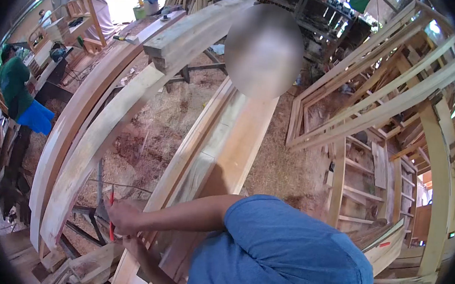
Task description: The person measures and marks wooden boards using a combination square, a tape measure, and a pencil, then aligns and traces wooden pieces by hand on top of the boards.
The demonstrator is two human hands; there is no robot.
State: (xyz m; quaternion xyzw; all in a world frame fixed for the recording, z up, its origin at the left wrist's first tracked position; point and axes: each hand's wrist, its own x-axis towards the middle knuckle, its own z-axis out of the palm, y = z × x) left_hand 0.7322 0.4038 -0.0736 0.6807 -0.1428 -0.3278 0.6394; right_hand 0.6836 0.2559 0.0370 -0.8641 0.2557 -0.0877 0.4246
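While the right hand [123, 216] is closed around a slim red tool [112, 233], between the curved beam [98, 126] and the long boards [183, 162], the left hand [131, 243] is near its lower end, grip too unclear to tell. Handling this tool seems the present step; a next move would need steadiness.

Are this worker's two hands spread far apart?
No: the upper hand, closed around a slim red object, is right next to the lower hand, beside the long planks.
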